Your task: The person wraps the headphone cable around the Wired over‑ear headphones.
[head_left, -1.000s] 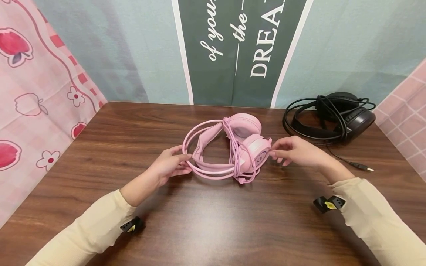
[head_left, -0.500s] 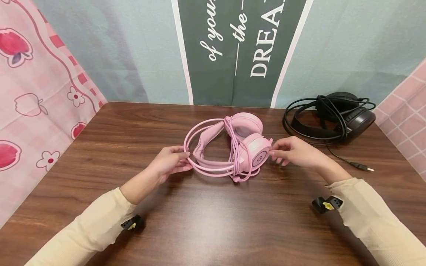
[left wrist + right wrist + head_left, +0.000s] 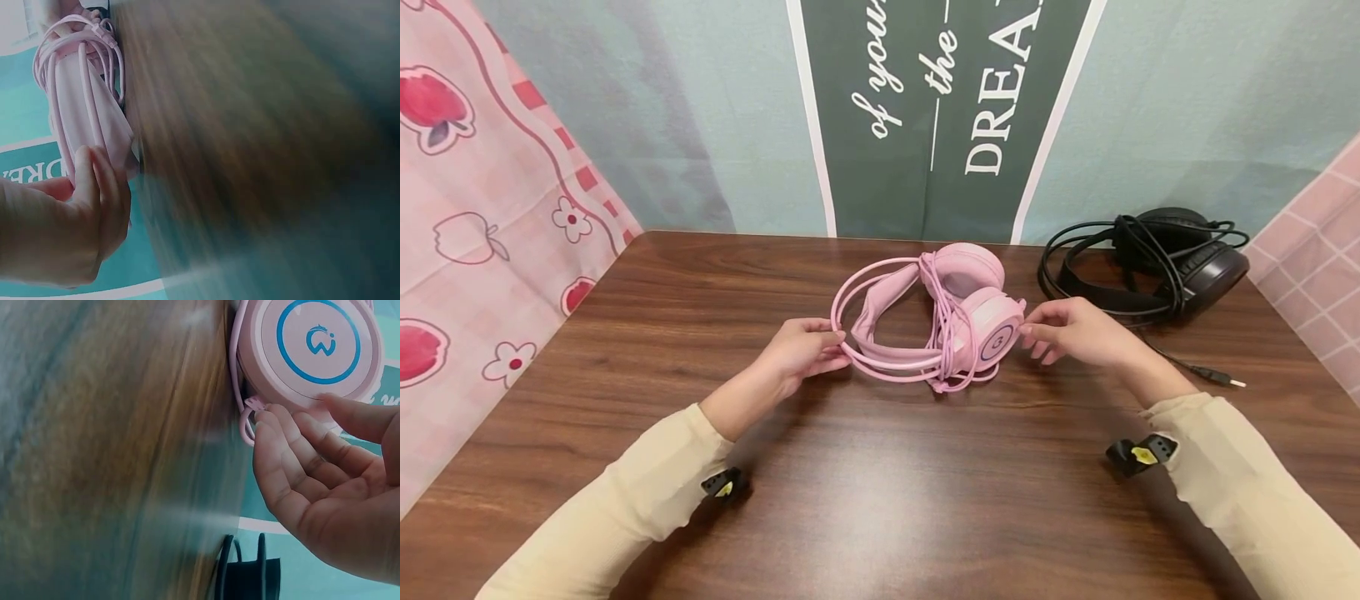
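Note:
Pink over-ear headphones (image 3: 898, 354) lie in the middle of the wooden table, the headband toward the left and the ear cups toward the right. Their pink cable (image 3: 951, 333) is wound around the ear cups. My left hand (image 3: 801, 354) pinches the left end of the headband between thumb and fingers; the left wrist view shows the fingers over its thin double bars (image 3: 90, 103). At the near ear cup (image 3: 319, 347), which carries a blue ring and logo, my right hand (image 3: 337, 475) touches the lower edge with fairly straight fingers, the thumb tip at its rim.
Black headphones (image 3: 1206, 279) with a coiled cable stand at the back right of the table (image 3: 880, 500). Their USB plug (image 3: 1217, 377) lies to the right of my right hand. A printed cloth (image 3: 730, 117) hangs behind, with pink patterned sides left and right.
The pink headphones have slid to the right and a little toward the back. My left hand has moved along with the headband, and my right hand has shifted slightly right and back.

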`<state>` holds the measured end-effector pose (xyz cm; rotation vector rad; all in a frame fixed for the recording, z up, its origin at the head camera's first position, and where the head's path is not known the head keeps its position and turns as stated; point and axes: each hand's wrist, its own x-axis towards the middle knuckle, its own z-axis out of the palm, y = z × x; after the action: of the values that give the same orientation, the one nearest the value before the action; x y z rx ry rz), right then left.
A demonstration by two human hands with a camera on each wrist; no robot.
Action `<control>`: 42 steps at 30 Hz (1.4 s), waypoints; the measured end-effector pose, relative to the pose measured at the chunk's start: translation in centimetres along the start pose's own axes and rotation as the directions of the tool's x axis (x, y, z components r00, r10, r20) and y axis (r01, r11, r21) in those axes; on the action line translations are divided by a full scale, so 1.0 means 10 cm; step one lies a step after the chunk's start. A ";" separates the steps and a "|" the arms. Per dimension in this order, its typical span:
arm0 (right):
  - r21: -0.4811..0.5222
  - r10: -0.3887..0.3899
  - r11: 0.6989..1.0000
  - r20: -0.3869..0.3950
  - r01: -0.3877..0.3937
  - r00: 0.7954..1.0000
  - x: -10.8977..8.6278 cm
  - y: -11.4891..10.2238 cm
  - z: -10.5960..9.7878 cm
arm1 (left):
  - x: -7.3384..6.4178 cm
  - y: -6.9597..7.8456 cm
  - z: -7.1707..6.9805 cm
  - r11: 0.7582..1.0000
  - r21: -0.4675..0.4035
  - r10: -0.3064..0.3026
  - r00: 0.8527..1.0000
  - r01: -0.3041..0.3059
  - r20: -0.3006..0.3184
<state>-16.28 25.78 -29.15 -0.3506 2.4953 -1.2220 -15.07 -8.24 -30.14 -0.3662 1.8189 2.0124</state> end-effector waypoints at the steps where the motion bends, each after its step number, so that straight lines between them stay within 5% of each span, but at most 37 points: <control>1: 0.012 0.013 1.000 -0.007 -0.013 1.000 0.00 0.01 -0.01 | 0.02 0.01 0.02 1.000 -0.010 0.001 1.000 -0.002 -0.008; 17: 0.116 0.070 0.991 -0.073 -0.062 0.995 0.13 0.12 -0.14 | 0.33 0.17 0.23 1.000 0.025 -0.012 0.999 0.013 -0.032; 28: 0.074 0.113 0.991 -0.078 -0.107 0.991 0.22 0.12 -0.26 | 0.56 0.17 0.32 0.999 0.037 -0.012 0.999 0.013 -0.030; 42: 0.087 0.141 0.988 -0.155 -0.129 0.978 0.30 0.18 -0.39 | 0.72 0.30 0.46 0.997 0.062 -0.041 0.998 0.039 0.039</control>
<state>-20.75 28.56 -28.98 -0.0631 2.5491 -1.3330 -22.51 -3.04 -30.18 -0.3387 1.8297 1.9185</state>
